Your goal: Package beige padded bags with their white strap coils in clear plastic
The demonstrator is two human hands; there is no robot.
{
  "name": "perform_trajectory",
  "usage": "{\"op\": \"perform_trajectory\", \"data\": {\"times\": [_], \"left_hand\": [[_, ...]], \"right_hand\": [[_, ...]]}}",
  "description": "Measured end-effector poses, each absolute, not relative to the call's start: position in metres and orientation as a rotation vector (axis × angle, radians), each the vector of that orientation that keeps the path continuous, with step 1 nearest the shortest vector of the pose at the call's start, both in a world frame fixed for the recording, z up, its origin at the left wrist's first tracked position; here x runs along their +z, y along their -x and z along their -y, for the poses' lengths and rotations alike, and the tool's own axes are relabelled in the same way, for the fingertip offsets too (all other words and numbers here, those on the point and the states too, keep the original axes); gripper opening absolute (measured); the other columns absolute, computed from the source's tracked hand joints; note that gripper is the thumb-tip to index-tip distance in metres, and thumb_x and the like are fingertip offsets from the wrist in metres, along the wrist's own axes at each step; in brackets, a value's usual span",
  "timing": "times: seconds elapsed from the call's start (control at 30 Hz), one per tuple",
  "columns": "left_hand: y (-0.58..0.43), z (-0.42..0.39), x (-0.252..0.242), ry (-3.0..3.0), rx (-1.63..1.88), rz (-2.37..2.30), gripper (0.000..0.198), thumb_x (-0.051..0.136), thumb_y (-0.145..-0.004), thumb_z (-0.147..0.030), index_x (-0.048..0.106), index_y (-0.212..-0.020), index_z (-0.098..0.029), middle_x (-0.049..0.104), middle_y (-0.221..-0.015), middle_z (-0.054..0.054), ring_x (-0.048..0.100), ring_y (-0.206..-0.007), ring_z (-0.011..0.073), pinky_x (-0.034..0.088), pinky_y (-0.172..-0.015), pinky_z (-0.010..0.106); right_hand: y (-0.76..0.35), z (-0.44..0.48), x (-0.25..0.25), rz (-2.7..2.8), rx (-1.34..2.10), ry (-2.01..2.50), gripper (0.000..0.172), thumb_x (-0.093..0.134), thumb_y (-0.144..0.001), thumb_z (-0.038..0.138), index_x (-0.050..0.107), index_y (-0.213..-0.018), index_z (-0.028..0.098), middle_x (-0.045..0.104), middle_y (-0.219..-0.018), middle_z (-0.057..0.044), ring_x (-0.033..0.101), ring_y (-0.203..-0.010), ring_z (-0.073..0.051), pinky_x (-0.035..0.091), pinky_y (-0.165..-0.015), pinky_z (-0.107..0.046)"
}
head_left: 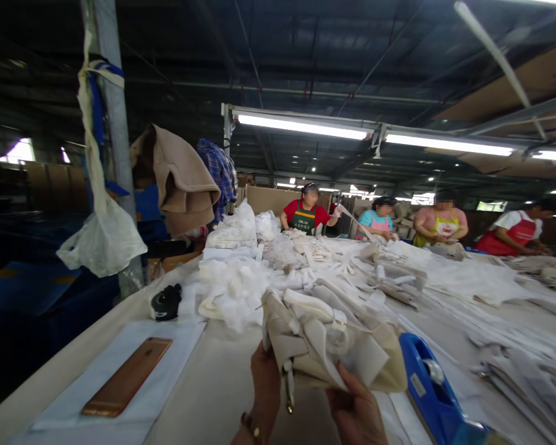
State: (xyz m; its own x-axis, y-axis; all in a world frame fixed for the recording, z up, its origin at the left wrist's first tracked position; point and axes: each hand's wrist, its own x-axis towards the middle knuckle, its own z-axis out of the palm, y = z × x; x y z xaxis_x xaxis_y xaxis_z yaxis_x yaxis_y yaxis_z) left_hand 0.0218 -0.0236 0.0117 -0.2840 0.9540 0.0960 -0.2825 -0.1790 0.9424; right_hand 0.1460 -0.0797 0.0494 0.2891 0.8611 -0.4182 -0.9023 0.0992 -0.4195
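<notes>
A beige bag (301, 352), with white wrapping sheets and strips about its top, is held up over the table in front of me. A gold-coloured metal piece hangs from its near side. My left hand (265, 383) grips the bag's left side, and its fingers are partly hidden behind it. With its thumb on the near lower edge, my right hand (354, 405) is closed on the bag's right part. A blue tape dispenser (429, 386) stands just right of the bag.
A phone (128, 377) lies on pale blue sheets at the left, near a black object (166, 302). White wrapping (236, 284) is heaped behind the bag. Grey straps (528, 377) lie at the right. Several co-workers (306, 210) are across the table. A plastic bag (104, 241) hangs from a post.
</notes>
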Motion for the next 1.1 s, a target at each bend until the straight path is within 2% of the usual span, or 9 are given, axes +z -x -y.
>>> {"op": "perform_trajectory", "data": {"times": [0.23, 0.43, 0.63, 0.77, 0.97, 1.1], "left_hand": [[0.001, 0.038, 0.011, -1.212, 1.614, -1.477, 0.024, 0.043, -0.078, -0.041, 0.053, -0.077, -0.019, 0.063, -0.068, 0.008, 0.057, -0.065, 0.0243, 0.043, -0.062, 0.034], [0.022, 0.052, 0.019, -1.479, 1.533, -1.654, 0.024, 0.035, -0.082, -0.035, 0.052, -0.089, -0.02, 0.063, -0.082, 0.012, 0.058, -0.08, 0.028, 0.039, -0.072, 0.037], [0.034, 0.058, 0.031, -1.627, 1.455, -1.721, 0.021, 0.034, -0.083, -0.027, 0.053, -0.088, -0.019, 0.062, -0.088, 0.014, 0.055, -0.084, 0.0293, 0.037, -0.079, 0.04], [0.038, 0.055, 0.033, -1.63, 1.413, -1.641, 0.019, 0.035, -0.082, -0.028, 0.051, -0.086, -0.019, 0.062, -0.083, 0.012, 0.055, -0.079, 0.027, 0.038, -0.075, 0.037], [0.046, 0.045, 0.027, -1.539, 1.38, -1.388, 0.019, 0.038, -0.081, -0.032, 0.052, -0.078, -0.02, 0.054, -0.063, 0.0, 0.05, -0.061, 0.0177, 0.036, -0.06, 0.028], [0.045, 0.037, 0.018, -1.419, 1.418, -1.284, 0.022, 0.043, -0.08, -0.038, 0.054, -0.081, -0.019, 0.051, -0.064, -0.001, 0.046, -0.062, 0.0156, 0.035, -0.06, 0.026]], "right_hand": [[-0.153, 0.099, 0.048, 0.054, 1.34, 0.748, 0.026, 0.074, -0.042, 0.005, 0.065, -0.058, 0.023, 0.072, -0.06, 0.005, 0.067, -0.054, -0.015, 0.058, -0.055, -0.021], [-0.16, 0.104, 0.038, 0.2, 1.339, 0.821, 0.02, 0.075, -0.043, 0.012, 0.067, -0.058, 0.023, 0.073, -0.062, 0.003, 0.068, -0.058, -0.015, 0.057, -0.062, -0.018], [-0.162, 0.102, 0.022, 0.4, 1.41, 0.937, 0.011, 0.074, -0.049, 0.028, 0.068, -0.058, 0.024, 0.074, -0.066, 0.001, 0.071, -0.066, -0.023, 0.058, -0.069, -0.031], [-0.159, 0.102, 0.018, 0.281, 1.458, 0.901, 0.011, 0.073, -0.047, 0.026, 0.069, -0.057, 0.024, 0.073, -0.064, 0.0, 0.07, -0.064, -0.025, 0.058, -0.069, -0.035], [-0.156, 0.101, 0.01, 0.359, 1.334, 0.959, 0.006, 0.07, -0.051, 0.025, 0.067, -0.056, 0.024, 0.073, -0.061, -0.001, 0.071, -0.074, -0.029, 0.058, -0.074, -0.039], [-0.151, 0.095, 0.001, 0.319, 1.279, 0.98, 0.005, 0.069, -0.054, 0.026, 0.066, -0.057, 0.024, 0.074, -0.066, -0.001, 0.07, -0.077, -0.029, 0.057, -0.074, -0.039]]}}
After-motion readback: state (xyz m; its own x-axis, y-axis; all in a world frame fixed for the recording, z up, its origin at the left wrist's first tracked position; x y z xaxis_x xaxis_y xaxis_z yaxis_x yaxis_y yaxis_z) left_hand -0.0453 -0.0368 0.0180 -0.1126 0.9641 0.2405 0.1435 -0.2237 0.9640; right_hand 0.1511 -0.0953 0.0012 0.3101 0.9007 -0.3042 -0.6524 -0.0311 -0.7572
